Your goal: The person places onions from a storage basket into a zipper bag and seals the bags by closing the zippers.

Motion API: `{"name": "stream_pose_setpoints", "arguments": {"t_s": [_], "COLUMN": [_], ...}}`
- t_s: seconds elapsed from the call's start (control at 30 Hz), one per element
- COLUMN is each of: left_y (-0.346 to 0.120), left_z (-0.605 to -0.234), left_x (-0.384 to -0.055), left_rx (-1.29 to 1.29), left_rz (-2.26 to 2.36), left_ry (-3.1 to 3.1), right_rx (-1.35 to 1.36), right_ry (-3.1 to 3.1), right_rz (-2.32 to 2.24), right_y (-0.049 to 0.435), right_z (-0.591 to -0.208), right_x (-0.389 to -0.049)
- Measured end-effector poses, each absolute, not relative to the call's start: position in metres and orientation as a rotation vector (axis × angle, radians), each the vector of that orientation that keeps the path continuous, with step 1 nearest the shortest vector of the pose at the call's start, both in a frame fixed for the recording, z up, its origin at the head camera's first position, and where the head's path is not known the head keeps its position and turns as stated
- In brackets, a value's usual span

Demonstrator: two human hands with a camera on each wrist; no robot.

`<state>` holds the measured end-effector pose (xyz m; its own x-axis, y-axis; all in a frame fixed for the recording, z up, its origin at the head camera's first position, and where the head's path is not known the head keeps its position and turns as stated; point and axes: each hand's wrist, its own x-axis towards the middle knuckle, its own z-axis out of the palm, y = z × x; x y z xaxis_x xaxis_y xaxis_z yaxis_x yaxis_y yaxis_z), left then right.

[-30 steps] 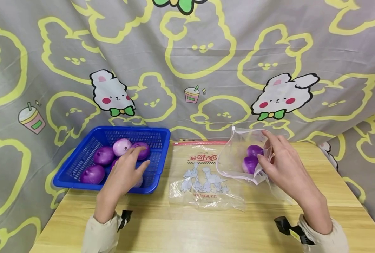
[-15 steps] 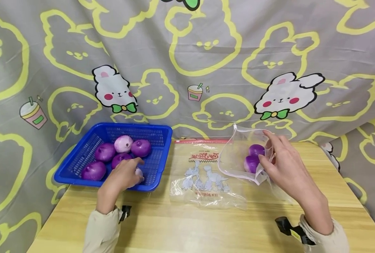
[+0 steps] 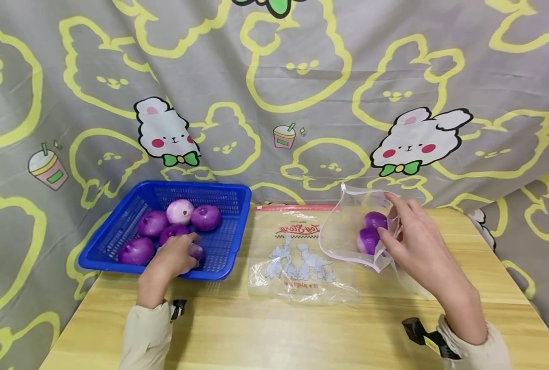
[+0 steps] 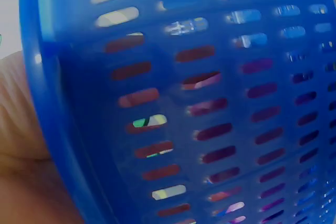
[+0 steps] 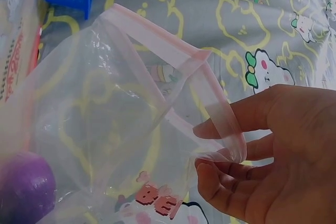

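Observation:
My left hand [image 3: 169, 261] reaches over the front rim of the blue basket [image 3: 243, 226], thumb and fingers round a purple onion [image 3: 197, 252] that it partly covers. In the left wrist view, the slotted basket wall [image 4: 84, 129] hides most of that hand and its grip. With my right hand [image 3: 415, 239] I pinch the rim of a clear zip bag [image 3: 344, 226], keeping its mouth spread. Two purple onions [image 3: 368, 240] lie inside the bag. The right wrist view shows thumb and fingers on the bag's pinkish zip strip [image 5: 226, 114].
Several more onions [image 3: 152, 224] sit in the basket. Between basket and open bag, a flat clear bag [image 3: 302, 262] with a red zip and printed figures lies on the wooden table [image 3: 274, 334]. A patterned grey cloth [image 3: 265, 92] hangs behind.
My left hand has lowered into the basket from above the onions, closed round the front onion, and shifted it slightly left. My right hand has stayed at the bag's rim.

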<state>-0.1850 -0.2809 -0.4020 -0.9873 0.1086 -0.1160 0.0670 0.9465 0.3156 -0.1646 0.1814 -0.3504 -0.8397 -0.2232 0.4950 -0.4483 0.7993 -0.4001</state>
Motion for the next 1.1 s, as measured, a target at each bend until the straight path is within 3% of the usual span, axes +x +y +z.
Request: {"name": "stream_pose_setpoints", "arguments": {"t_s": [0.57, 1.1], "left_y": [-0.288, -0.265], "left_z": [-0.410, -0.391], "left_x": [-0.184, -0.184], "left_rx": [0.307, 0.560], "left_rz": [0.550, 0.812], "left_ry": [3.123, 3.397], "right_rx": [0.505, 0.490], "right_ry": [-2.572, -2.566], "right_rz": [0.719, 0.700], "right_y": [0.179, 0.183], "right_z": [-0.350, -0.348], "right_x": [-0.163, -0.162]}}
